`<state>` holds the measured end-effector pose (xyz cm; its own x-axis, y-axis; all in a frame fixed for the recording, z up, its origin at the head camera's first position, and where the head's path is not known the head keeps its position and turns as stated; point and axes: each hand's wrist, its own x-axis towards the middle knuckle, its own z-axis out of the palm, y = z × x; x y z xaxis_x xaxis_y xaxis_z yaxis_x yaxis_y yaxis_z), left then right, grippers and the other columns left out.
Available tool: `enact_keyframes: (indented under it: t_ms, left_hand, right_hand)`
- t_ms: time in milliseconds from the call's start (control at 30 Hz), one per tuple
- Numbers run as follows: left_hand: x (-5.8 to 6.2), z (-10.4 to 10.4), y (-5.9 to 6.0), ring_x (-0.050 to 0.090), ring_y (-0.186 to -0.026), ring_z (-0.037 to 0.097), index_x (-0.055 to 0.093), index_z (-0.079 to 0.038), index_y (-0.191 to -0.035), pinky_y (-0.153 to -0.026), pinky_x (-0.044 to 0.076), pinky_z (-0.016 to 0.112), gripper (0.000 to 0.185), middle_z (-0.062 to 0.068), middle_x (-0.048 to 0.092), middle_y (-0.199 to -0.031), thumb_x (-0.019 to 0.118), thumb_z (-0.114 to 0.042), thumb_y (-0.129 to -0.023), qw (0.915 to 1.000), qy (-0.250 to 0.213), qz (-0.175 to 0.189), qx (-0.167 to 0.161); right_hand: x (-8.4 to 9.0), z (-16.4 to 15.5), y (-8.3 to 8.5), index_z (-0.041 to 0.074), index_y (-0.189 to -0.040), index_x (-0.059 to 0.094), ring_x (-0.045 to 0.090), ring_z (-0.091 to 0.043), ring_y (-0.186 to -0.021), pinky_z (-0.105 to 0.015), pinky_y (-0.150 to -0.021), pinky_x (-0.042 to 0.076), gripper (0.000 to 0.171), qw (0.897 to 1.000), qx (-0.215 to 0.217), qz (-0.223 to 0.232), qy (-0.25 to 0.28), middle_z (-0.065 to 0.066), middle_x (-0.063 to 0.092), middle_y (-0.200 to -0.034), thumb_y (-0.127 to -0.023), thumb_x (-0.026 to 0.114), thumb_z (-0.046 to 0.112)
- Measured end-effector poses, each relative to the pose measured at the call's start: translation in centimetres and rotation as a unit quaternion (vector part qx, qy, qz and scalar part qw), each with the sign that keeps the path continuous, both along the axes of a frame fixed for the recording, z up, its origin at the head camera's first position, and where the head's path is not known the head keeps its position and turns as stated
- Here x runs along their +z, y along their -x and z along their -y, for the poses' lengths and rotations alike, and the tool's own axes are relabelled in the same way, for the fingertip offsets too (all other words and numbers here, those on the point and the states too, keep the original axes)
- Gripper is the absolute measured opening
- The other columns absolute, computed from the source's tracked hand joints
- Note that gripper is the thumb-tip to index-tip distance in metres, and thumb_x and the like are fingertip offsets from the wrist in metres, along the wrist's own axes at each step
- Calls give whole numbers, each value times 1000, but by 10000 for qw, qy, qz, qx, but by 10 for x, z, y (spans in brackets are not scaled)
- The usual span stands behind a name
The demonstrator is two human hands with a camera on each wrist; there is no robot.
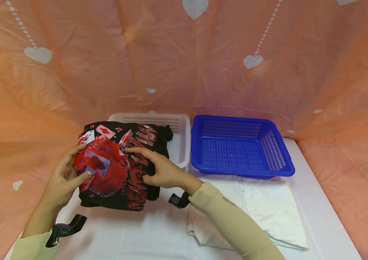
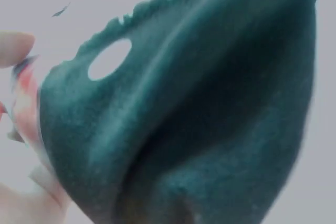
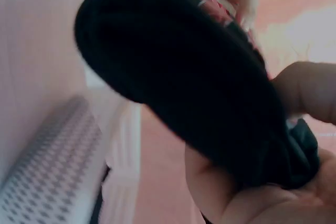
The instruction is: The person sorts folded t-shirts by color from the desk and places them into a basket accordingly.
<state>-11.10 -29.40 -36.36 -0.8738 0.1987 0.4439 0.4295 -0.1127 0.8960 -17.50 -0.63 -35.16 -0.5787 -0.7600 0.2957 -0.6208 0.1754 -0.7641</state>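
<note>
A folded black T-shirt (image 1: 106,177) with a red playing-card print and red lettering is held up in both hands, at left of centre in the head view. My left hand (image 1: 58,182) grips its left edge, thumb over the print. My right hand (image 1: 166,171) holds the right part, its fingers lying over the lettering. In the right wrist view, the thumb and fingers (image 3: 310,93) close round a thick dark fold (image 3: 173,61). Dark cloth (image 2: 157,129) fills most of the left wrist view. Behind the shirt, partly hidden, stands a white basket (image 1: 184,144).
A blue basket (image 1: 242,172) stands right of the white one. In front of it lies a folded white garment (image 1: 275,213), partly under my right forearm. The white table (image 1: 112,242) is backed by an orange curtain (image 1: 177,65) with hearts.
</note>
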Motion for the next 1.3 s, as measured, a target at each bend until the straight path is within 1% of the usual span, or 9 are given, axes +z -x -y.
enact_keyframes:
  t_ms: [100, 267, 367, 533, 833, 900, 1033, 1200, 1300]
  left_hand:
    - [10, -7, 10, 46, -125, 11, 30, -4, -148, -93, 49, 17, 70, 2, 41, -141, 45, 24, -86, 9999, 10, -13, 169]
    - [26, -23, 33, 50, -120, 14, 37, -6, -145, -90, 50, 18, 67, 3, 46, -135, 49, 22, -86, 9989, -65, -35, 455]
    - [34, -34, 51, 51, -118, 15, 41, -8, -143, -90, 50, 18, 66, 2, 49, -132, 50, 22, -85, 9983, -159, -65, 555]
    - [39, -45, 80, 53, -114, 14, 48, -14, -138, -90, 50, 17, 66, -1, 52, -129, 49, 24, -84, 9967, -412, -105, 689]
    - [17, -48, 111, 52, -111, 12, 47, -19, -138, -87, 50, 15, 63, -4, 50, -126, 53, 17, -87, 9949, -269, 245, 942]
    - [9, -47, 114, 53, -109, 11, 47, -20, -138, -85, 51, 14, 63, -6, 50, -125, 53, 17, -87, 9936, -188, 428, 1031]
    - [-5, -45, 118, 54, -104, 8, 46, -21, -139, -81, 50, 13, 64, -6, 49, -125, 53, 15, -87, 9887, 163, 785, 1266]
    - [-17, -44, 124, 50, -105, 7, 38, -20, -146, -82, 47, 11, 67, 8, 42, -139, 54, 10, -88, 9764, 948, 1139, 1572]
    - [-23, -42, 127, 49, -105, 7, 34, -18, -148, -79, 47, 11, 69, 16, 37, -145, 53, 10, -88, 9694, 1216, 1361, 1644]
  right_hand:
    - [11, -4, 9, 27, -147, 37, 48, -10, -109, -22, -82, 44, 84, 9998, -194, -71, 16, 5, 43, -147, -74, 61, -6]
    - [20, -11, 25, 33, -145, 40, 40, -12, -67, -24, -63, 38, 83, 9958, -875, -204, 156, 8, 45, -145, -75, 58, -8]
    - [21, -15, 37, 33, -144, 43, 45, -13, -68, -23, -59, 37, 83, 9914, -1195, -259, 464, 8, 46, -145, -75, 56, -10]
    - [21, -16, 55, 31, -143, 45, 52, -17, -95, -23, -51, 31, 83, 9860, -1463, -279, 747, 9, 44, -148, -75, 54, -15]
    - [11, -10, 79, 35, -142, 45, 46, -18, -62, -23, -49, 29, 84, 9825, -1833, 122, 292, 1, 49, -143, -76, 52, -16]
    - [4, -7, 83, 36, -142, 45, 51, -15, -73, -23, -51, 32, 85, 9815, -1868, 366, 213, -2, 51, -141, -76, 52, -16]
    - [-9, -2, 86, 36, -142, 45, 47, -15, -68, -24, -50, 31, 86, 9772, -1944, 846, 74, -6, 53, -137, -76, 52, -17]
    - [-23, 4, 86, 36, -145, 41, 38, -16, -57, -25, -48, 29, 87, 9701, -2054, 1286, -96, -5, 46, -146, -77, 53, -18]
    - [-31, 8, 84, 36, -146, 40, 47, -17, -70, -25, -51, 32, 90, 9655, -2154, 1453, -156, -3, 42, -150, -75, 54, -18]
